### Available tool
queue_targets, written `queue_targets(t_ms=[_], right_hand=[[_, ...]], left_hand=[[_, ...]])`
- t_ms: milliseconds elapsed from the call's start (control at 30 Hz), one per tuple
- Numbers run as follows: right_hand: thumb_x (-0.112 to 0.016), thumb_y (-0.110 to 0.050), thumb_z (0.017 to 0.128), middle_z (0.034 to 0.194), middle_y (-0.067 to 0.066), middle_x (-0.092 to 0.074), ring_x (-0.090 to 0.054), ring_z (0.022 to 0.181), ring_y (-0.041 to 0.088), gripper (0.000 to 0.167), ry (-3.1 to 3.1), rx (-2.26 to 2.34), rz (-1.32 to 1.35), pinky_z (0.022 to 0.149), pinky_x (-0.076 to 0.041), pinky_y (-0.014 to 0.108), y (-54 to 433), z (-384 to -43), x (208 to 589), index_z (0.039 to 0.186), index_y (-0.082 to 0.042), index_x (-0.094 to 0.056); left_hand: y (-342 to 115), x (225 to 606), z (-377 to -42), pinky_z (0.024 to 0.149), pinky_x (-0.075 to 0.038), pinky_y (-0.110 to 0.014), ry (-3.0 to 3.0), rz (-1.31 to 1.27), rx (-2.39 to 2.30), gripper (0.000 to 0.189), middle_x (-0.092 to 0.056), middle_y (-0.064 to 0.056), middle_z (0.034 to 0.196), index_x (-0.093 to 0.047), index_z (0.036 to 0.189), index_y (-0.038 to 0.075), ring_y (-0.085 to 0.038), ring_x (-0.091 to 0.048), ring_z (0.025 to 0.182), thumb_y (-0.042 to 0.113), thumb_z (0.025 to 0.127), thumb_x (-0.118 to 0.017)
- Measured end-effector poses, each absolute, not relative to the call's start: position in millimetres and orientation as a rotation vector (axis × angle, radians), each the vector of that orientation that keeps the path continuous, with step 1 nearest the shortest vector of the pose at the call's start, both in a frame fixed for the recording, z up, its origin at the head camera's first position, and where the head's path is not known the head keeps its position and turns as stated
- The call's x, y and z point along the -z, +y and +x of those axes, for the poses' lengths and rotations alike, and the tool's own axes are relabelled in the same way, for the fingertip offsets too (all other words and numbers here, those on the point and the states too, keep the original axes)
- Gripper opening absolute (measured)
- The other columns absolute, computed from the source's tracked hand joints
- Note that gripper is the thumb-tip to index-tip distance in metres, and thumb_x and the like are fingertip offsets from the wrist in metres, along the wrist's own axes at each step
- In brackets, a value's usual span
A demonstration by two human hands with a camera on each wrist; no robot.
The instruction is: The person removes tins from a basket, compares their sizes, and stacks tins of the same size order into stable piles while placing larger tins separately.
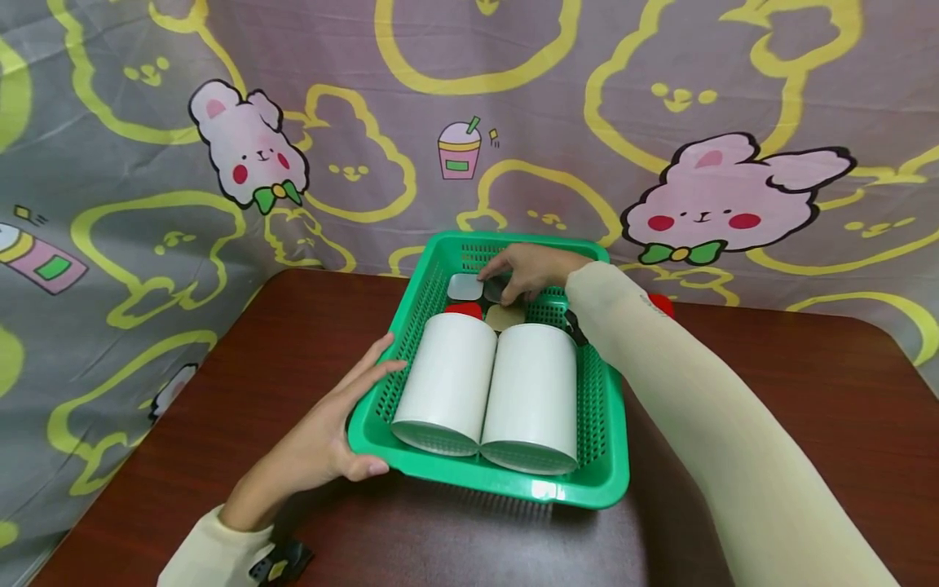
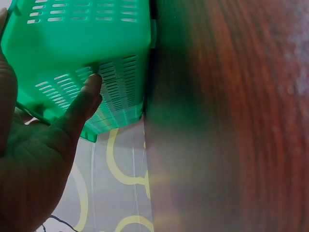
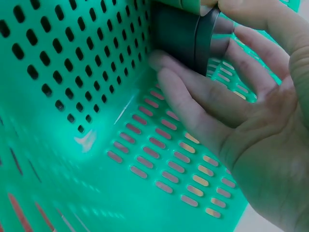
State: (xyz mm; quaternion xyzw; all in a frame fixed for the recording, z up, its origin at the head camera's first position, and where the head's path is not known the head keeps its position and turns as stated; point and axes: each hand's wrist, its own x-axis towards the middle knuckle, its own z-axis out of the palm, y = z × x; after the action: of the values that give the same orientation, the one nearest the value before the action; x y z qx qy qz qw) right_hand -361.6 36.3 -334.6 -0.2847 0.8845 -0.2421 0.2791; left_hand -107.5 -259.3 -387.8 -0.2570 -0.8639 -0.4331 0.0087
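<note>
A green plastic basket [image 1: 506, 484] with slotted walls stands on the table. My left hand [image 1: 323, 436] grips its near left corner, fingers over the rim and thumb at the front. In the left wrist view a fingertip presses the slotted wall from outside. Reaching into the basket's far end, my right hand [image 1: 541, 269] holds a dark grey, round container [image 3: 176, 36], its fingers around the sides. Two white cylinders [image 1: 449, 375] lie side by side in the near half. Beyond them are a white square lid [image 1: 465, 287], a red top [image 1: 464, 311] and a tan round top [image 1: 506, 317].
The brown wooden table [image 1: 756, 359] reaches out on both sides of the basket. A patterned grey cloth [image 1: 528, 196] hangs close behind the basket. Something red [image 1: 662, 305] shows past my right sleeve at the table's back.
</note>
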Motion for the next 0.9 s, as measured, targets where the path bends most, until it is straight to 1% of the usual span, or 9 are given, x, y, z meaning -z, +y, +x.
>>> queue_targets(t_ms=[100, 167, 267, 367, 433, 600, 700, 833, 900], right_hand=[[-0.072, -0.005, 0.09, 0.16, 0.011, -0.048, -0.058, 0.072, 0.02, 0.058, 2.382, 0.648, -0.773, 0.07, -0.056, 0.037, 36, -361, 335, 0.145, -0.02, -0.064], [-0.071, -0.004, 0.09, 0.157, 0.011, -0.05, -0.056, 0.07, 0.019, 0.056, 2.386, 0.653, -0.781, 0.071, -0.056, 0.037, 37, -361, 334, 0.144, -0.019, -0.065], [-0.07, -0.002, 0.091, 0.153, 0.012, -0.05, -0.059, 0.084, 0.021, 0.052, 2.383, 0.678, -0.789, 0.077, -0.058, 0.04, 37, -359, 331, 0.141, -0.016, -0.067], [-0.067, 0.0, 0.091, 0.154, 0.012, -0.049, -0.058, 0.102, 0.025, 0.051, 2.373, 0.709, -0.791, 0.084, -0.059, 0.044, 38, -359, 328, 0.14, -0.013, -0.067], [-0.067, 0.001, 0.091, 0.156, 0.011, -0.046, -0.056, 0.107, 0.026, 0.051, 2.373, 0.722, -0.787, 0.085, -0.058, 0.045, 39, -358, 326, 0.14, -0.013, -0.067], [-0.066, 0.0, 0.092, 0.159, 0.012, -0.045, -0.055, 0.11, 0.028, 0.052, 2.391, 0.695, -0.791, 0.084, -0.056, 0.046, 40, -356, 321, 0.142, -0.016, -0.065], [-0.065, 0.0, 0.093, 0.157, 0.016, -0.047, -0.054, 0.113, 0.03, 0.052, 2.397, 0.68, -0.803, 0.087, -0.056, 0.048, 41, -355, 318, 0.142, -0.017, -0.064], [-0.065, -0.002, 0.094, 0.151, 0.017, -0.05, -0.053, 0.116, 0.032, 0.05, 2.397, 0.7, -0.817, 0.087, -0.055, 0.045, 44, -352, 312, 0.141, -0.018, -0.064], [-0.065, -0.003, 0.093, 0.148, 0.017, -0.051, -0.052, 0.116, 0.032, 0.051, 2.398, 0.709, -0.834, 0.085, -0.053, 0.041, 45, -351, 310, 0.142, -0.017, -0.063]], left_hand=[[-259, 388, -107, 0.106, -0.039, -0.075, -2.699, -0.801, 1.357, 0.099, -0.011, 0.0, 0.178, -0.043, 0.158, 0.021, -0.041, -0.019, 0.159, 0.063, 0.078, -0.083], [-259, 388, -107, 0.106, -0.04, -0.074, -2.699, -0.803, 1.352, 0.099, -0.01, 0.0, 0.178, -0.043, 0.158, 0.021, -0.042, -0.02, 0.159, 0.065, 0.078, -0.082], [-259, 388, -107, 0.108, -0.043, -0.067, -2.706, -0.8, 1.346, 0.099, -0.01, 0.0, 0.178, -0.043, 0.158, 0.021, -0.041, -0.02, 0.159, 0.064, 0.078, -0.082], [-260, 388, -108, 0.109, -0.046, -0.06, -2.713, -0.794, 1.336, 0.099, -0.011, 0.0, 0.178, -0.043, 0.158, 0.02, -0.041, -0.021, 0.159, 0.061, 0.078, -0.084], [-260, 388, -108, 0.109, -0.046, -0.06, -2.715, -0.789, 1.345, 0.099, -0.011, 0.0, 0.178, -0.043, 0.158, 0.02, -0.041, -0.021, 0.159, 0.059, 0.077, -0.085], [-259, 388, -108, 0.107, -0.041, -0.071, -2.71, -0.795, 1.356, 0.099, -0.01, 0.0, 0.178, -0.043, 0.158, 0.02, -0.042, -0.019, 0.159, 0.06, 0.077, -0.084], [-259, 388, -107, 0.106, -0.04, -0.073, -2.704, -0.803, 1.355, 0.099, -0.01, 0.0, 0.178, -0.043, 0.158, 0.02, -0.042, -0.019, 0.16, 0.06, 0.077, -0.084], [-259, 387, -108, 0.108, -0.04, -0.072, -2.696, -0.811, 1.353, 0.099, -0.011, -0.001, 0.178, -0.043, 0.158, 0.019, -0.04, -0.018, 0.16, 0.062, 0.078, -0.083], [-259, 387, -108, 0.11, -0.04, -0.068, -2.696, -0.813, 1.35, 0.099, -0.011, -0.001, 0.178, -0.043, 0.158, 0.019, -0.039, -0.018, 0.16, 0.063, 0.078, -0.083]])
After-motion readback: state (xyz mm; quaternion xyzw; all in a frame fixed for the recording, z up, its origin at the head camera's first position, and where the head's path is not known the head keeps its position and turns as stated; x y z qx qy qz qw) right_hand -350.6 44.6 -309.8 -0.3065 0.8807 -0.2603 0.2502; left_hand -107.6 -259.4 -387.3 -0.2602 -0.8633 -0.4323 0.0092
